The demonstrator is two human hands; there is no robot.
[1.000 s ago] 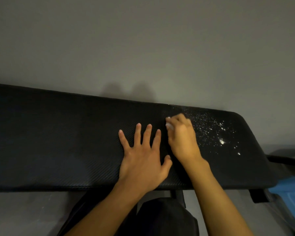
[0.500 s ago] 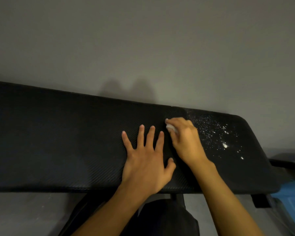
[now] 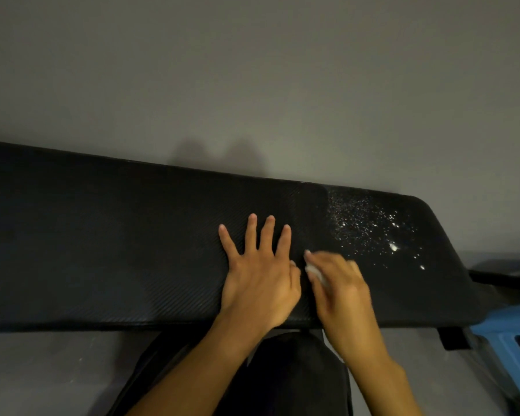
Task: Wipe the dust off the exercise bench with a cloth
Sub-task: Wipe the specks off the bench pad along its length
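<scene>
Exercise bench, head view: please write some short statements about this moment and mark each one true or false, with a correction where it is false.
1. The left hand lies flat on the exercise bench with fingers spread. True.
2. The white dust lies on the left end of the bench. False: it lies on the right part, beyond the right hand.
3. The right hand holds something small and white, apparently the cloth. True, though it is blurred.
4. The bench pad is red. False: it is black.
5. A blue object shows at the right edge, below the bench. True.
6. The left hand holds the cloth. False: it is open and empty.
</scene>
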